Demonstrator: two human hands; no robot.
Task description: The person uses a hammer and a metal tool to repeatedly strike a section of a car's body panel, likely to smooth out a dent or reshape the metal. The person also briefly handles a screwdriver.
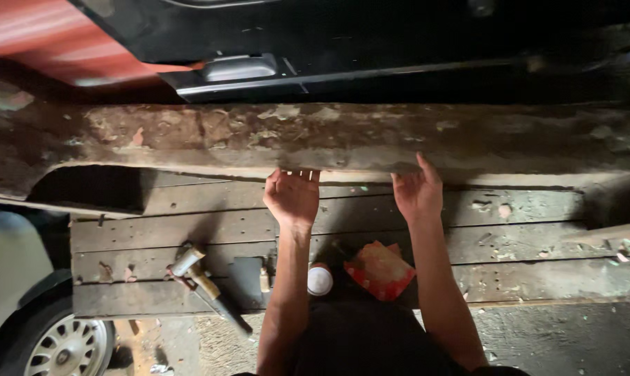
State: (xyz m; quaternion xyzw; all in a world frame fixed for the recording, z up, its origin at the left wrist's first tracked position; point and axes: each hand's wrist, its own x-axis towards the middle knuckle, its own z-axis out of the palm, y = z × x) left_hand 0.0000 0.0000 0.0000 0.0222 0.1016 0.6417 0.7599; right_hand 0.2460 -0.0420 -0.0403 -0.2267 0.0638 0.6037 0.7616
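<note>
a dim workshop floor holds a worn wooden pallet [189, 230] of grey planks, with a long rough beam [343, 136] lying across its far edge. the left hand [292, 196] is clenched under the beam's near edge, fingers curled out of sight. the right hand [418, 191] grasps the same edge just to the right, one finger up on the beam's face. near the arms lie a hammer [196, 275], a white cap [320, 280] and a red packet [379, 270]. a car wheel [64, 345] shows near left.
</note>
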